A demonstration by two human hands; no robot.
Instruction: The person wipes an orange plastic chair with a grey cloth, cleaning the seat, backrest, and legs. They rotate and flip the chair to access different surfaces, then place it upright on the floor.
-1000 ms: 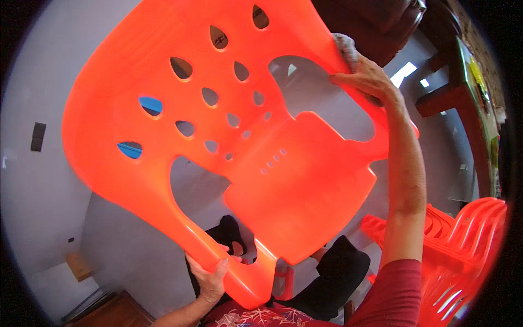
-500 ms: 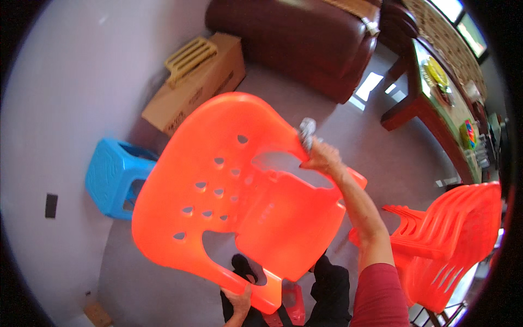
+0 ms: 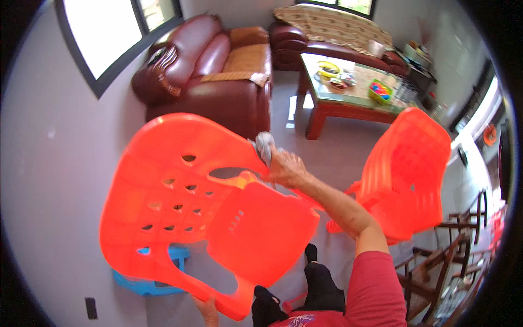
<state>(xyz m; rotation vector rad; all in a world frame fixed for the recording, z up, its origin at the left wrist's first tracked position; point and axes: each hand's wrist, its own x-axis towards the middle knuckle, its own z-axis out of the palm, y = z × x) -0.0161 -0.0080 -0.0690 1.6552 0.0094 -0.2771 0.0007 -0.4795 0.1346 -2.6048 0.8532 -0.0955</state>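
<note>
I see an orange plastic chair [image 3: 218, 218] held up off the floor in front of me, tilted, with its perforated backrest toward the left wall and its seat toward the centre. My right hand [image 3: 286, 168] is closed over the chair's upper edge where the backrest meets the seat; its grip also holds a grey cloth [image 3: 265, 145], bunched against the plastic. My left hand [image 3: 207, 309] appears at the bottom edge and closes on the chair's lower rim; only part of it is in view.

A blue plastic stool [image 3: 147, 280] stands on the floor behind the raised chair, partly hidden by it. A stack of orange chairs [image 3: 406, 174] stands to the right. Beyond are a dark red leather sofa [image 3: 210, 82] under the window and a glass-topped wooden table [image 3: 348, 95] whose tabletop carries small coloured items.
</note>
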